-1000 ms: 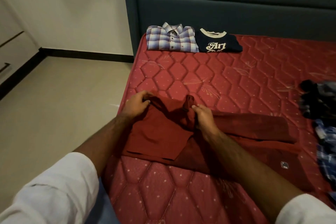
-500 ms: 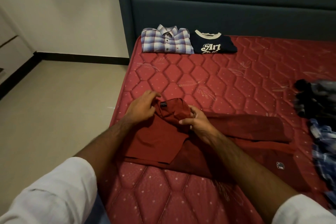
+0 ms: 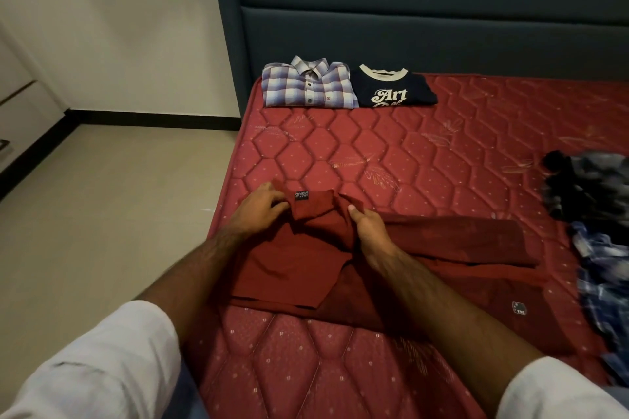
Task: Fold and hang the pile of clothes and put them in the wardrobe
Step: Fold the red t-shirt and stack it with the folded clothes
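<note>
Head cam: collar's flipped open now, label showing, left hand (image 3: 262, 206) and right hand (image 3: 366, 224) both pinching the maroon shirt (image 3: 299, 269), so folding's still midway.

— Where do we have our arms?

— Both reach forward and down, bare from the elbow on, with white sleeves bunched at the upper arms. They angle in toward each other.

— And our left hand (image 3: 260, 209)?

— Knuckles up, fingers curled, pinching the fabric at the collar of the red shirt (image 3: 289, 269) under it.

— Our right hand (image 3: 366, 226)?

— Just beside the left, a little nearer to us. Its thumb points forward on top of a bunched fold, and the fingers curl down round that fold; we cannot see the fingertips.

— Do the hands touch?

— No, a narrow strip of cloth lies between them.
</note>
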Demonstrator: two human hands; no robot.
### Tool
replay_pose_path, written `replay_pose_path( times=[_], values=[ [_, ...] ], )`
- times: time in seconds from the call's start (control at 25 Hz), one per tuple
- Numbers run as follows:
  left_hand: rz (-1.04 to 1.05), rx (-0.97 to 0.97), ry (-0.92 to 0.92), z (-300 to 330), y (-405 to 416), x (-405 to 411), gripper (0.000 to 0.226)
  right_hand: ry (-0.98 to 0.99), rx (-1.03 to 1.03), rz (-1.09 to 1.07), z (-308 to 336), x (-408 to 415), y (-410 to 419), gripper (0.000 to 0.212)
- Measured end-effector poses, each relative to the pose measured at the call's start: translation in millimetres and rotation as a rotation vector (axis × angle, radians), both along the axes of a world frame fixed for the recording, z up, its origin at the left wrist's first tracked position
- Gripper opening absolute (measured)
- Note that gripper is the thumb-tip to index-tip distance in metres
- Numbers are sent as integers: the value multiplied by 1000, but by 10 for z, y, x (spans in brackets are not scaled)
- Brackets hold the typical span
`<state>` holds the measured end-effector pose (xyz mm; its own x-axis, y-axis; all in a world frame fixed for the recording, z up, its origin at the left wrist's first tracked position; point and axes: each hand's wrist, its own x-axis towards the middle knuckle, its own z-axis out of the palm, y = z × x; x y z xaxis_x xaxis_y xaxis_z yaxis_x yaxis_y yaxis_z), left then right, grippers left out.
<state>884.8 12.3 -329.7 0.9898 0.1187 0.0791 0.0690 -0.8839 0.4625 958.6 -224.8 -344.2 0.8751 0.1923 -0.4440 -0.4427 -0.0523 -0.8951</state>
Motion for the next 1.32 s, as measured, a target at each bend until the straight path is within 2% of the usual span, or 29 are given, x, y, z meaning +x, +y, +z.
replay_pose_path(
  times=[0.04,0.16,0.2,0.36,0.44,0.52,0.6,0.68,0.8,0.92,1.0,1.12,1.16,1.24,1.32],
  values=[
    [53,-91,6,-13,20,-15,22,40,1,-32,-8,27,6,21],
    [262,-677,99,-15,-1,-131,30,123,84,22,75,-41,15,28],
    [278,-795,117,-10,2,-183,29,110,143,63,97,-85,11,29],
    [182,-916,192,86,143,-377,25,101,387,148,228,-147,-22,23],
    [119,-795,309,89,255,-442,26,113,289,197,212,-134,-43,16],
    [63,-643,411,78,256,-488,21,125,78,270,166,-146,-54,19],
    [76,-631,364,76,192,-464,25,93,-42,307,122,-146,-32,25],
    [112,-615,307,109,155,-417,36,54,-38,276,145,-116,-9,27],
    [170,-586,372,128,203,-391,52,-16,-144,265,168,-66,-92,16],
    [58,-544,438,149,283,-405,53,-94,-274,346,84,-33,-160,14],
    [6,-472,396,165,271,-424,45,-213,-343,341,19,-20,-161,18],
    [160,-424,225,145,262,-430,22,-373,-437,295,6,-37,-165,17],
    [205,-347,179,140,267,-426,18,-415,-463,306,17,-53,-169,17],
    [267,-123,99,113,300,-343,20,-473,-514,364,60,-58,-174,18],
    [322,-151,27,91,313,-189,34,-548,-630,436,100,-4,-198,21]
  ],
)
